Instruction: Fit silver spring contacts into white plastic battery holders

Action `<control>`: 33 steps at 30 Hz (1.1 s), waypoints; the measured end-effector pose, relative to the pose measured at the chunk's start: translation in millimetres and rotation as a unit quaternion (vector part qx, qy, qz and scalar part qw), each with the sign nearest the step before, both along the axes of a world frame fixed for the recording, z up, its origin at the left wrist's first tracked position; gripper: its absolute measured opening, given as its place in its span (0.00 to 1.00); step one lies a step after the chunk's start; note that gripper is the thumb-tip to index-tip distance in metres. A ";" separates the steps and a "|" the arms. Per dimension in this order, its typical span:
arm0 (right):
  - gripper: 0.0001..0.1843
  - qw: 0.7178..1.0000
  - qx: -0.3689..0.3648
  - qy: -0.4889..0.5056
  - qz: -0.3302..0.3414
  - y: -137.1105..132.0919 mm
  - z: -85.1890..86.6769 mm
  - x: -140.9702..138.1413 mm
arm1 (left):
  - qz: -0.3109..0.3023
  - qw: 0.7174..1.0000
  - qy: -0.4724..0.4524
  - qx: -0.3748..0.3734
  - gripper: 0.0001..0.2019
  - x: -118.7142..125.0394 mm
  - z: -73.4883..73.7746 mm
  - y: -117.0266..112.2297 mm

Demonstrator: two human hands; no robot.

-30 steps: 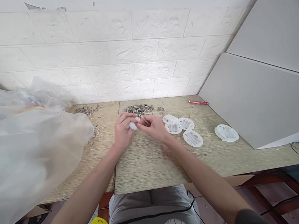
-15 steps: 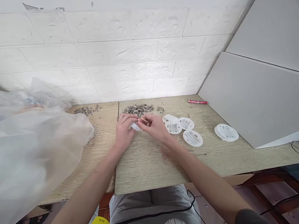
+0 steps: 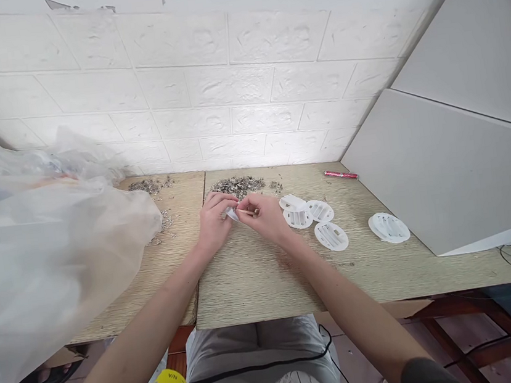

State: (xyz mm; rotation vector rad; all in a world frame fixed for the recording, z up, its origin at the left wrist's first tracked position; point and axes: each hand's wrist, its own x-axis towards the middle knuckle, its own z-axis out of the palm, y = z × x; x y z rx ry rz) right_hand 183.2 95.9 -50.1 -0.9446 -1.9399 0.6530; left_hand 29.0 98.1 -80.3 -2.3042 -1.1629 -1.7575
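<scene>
My left hand (image 3: 214, 224) is closed around the edge of a white round plastic piece (image 3: 232, 214), tilted and mostly covered by fingers. Close against it, my right hand (image 3: 263, 216) pinches a thin pale stick (image 3: 247, 212), its tip at the plastic piece. Just beyond both hands lies a heap of small metal parts (image 3: 239, 186), with a few loose ones (image 3: 276, 186) beside it. To the right of my right hand, several slotted white discs (image 3: 331, 236) lie on the table, some overlapping.
More white discs (image 3: 388, 228) lie stacked farther right, near a grey panel (image 3: 458, 173). A red pen (image 3: 341, 175) rests at the back. On the left a big translucent plastic bag (image 3: 58, 253) bulges over the table, beside more small metal bits (image 3: 145, 186). A black cable (image 3: 258, 368) crosses my lap.
The stick in my right hand has swung lower and now shows lying across the fingers. Both hands stay together at the white plastic piece; the view has shifted slightly.
</scene>
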 end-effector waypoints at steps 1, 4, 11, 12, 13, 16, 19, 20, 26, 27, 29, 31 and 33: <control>0.04 1.000 0.016 -0.012 -0.002 0.0 -0.6 -0.1 | 0.001 1.000 0.000 -0.001 0.04 0.2 -0.5 0.3; 0.04 0.998 0.055 -0.031 -0.001 -0.7 -1.4 -0.6 | 0.001 1.000 0.005 0.001 0.04 0.6 -1.4 1.0; 0.07 0.999 -0.001 0.042 0.014 -6.6 3.1 -4.9 | -0.011 1.000 0.004 0.020 0.06 0.9 0.6 -0.2; 0.07 0.997 -0.025 0.073 0.016 -7.0 4.4 -5.0 | -0.006 1.000 0.000 0.013 0.06 1.1 1.1 -0.5; 0.08 0.993 -0.051 0.107 0.017 -6.7 5.8 -4.6 | -0.001 1.000 -0.005 0.000 0.05 1.3 1.7 -0.8; 0.12 0.974 -0.113 0.195 -0.004 -1.7 9.2 1.1 | 0.011 0.996 -0.038 -0.078 0.04 2.1 3.6 -1.2; 0.14 0.965 -0.141 0.215 -0.051 7.3 9.4 10.9 | 0.002 0.965 -0.138 -0.223 0.07 3.0 5.9 -0.8; 0.14 0.965 -0.149 0.206 -0.057 10.2 8.5 13.9 | -0.012 0.948 -0.173 -0.268 0.11 3.3 6.6 -0.6; 0.08 0.995 -0.066 0.046 -0.055 17.5 -0.5 17.7 | -0.120 0.873 -0.218 -0.420 0.18 6.2 6.9 -0.4; 0.07 0.997 -0.039 0.008 -0.063 17.5 -1.7 16.9 | -0.130 0.866 -0.215 -0.433 0.19 6.6 6.8 -0.8; 0.07 0.995 -0.001 -0.056 -0.079 17.4 -3.5 15.7 | -0.138 0.858 -0.212 -0.447 0.19 7.3 7.2 -1.6; 0.08 0.991 0.021 -0.097 -0.090 17.3 -5.0 15.3 | -0.140 0.856 -0.214 -0.450 0.18 7.9 8.4 -2.7; 0.09 0.987 0.043 -0.124 -0.092 17.1 -6.3 15.3 | -0.137 0.856 -0.215 -0.449 0.17 8.2 10.1 -3.6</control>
